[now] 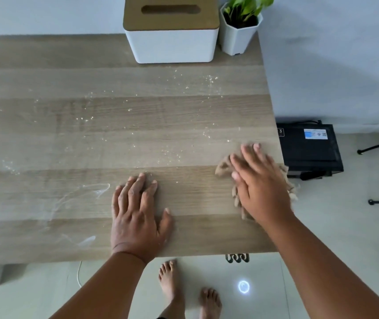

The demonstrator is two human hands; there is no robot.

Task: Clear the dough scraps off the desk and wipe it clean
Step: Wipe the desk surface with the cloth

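Observation:
A wooden desk point(92, 139) fills the view, dusted with white flour specks and smears. Tan dough scraps point(224, 165) lie bunched at the desk's right edge, and some of them point(293, 191) hang past that edge. My right hand point(258, 183) lies flat on top of the pile, fingers together and slightly blurred. My left hand point(138, 212) rests flat on the bare wood near the front edge, fingers spread, holding nothing. Most of the scraps are hidden under my right hand.
A white tissue box with a wooden lid point(171, 31) and a potted green plant point(241, 24) stand at the desk's far right. A black box point(310, 150) sits on the floor just beyond the right edge. Bare feet point(188, 293) show below the front edge.

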